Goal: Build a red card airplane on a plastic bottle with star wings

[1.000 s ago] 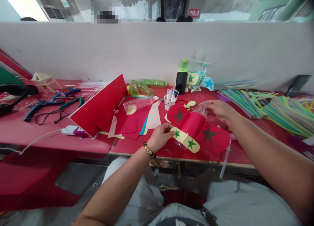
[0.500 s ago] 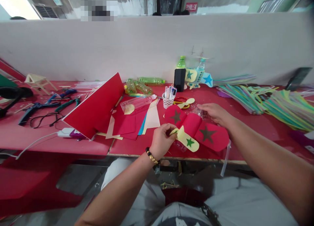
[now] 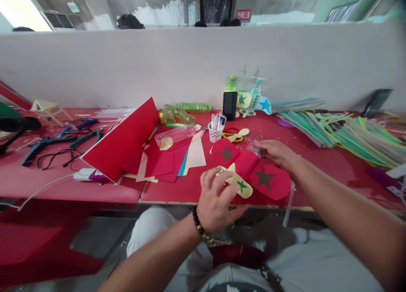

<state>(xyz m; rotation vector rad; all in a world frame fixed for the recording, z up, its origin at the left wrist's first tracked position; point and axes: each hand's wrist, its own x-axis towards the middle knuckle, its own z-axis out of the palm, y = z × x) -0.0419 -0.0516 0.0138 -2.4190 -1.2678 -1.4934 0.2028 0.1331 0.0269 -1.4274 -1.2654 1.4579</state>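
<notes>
A model plane made from a clear plastic bottle lies at the table's front edge, with a red paper wing bearing dark stars. Its yellow tail piece carries green stars and faces me. My right hand grips the clear bottle end on the far side; its fingertips are partly hidden. My left hand hovers in front of the tail with fingers spread and slightly curled, holding nothing. Just beyond the plane lies a yellow paper propeller.
A white cup of markers and red-yellow scissors lie behind the plane. Left are paper sheets, a clear bottle, a red board and a glue gun. Coloured strips spread right; a phone stands behind.
My left hand has let go of the yellow tail piece, opened its fingers and moved toward me. My right hand stays on the bottle end. The view has shifted slightly.
</notes>
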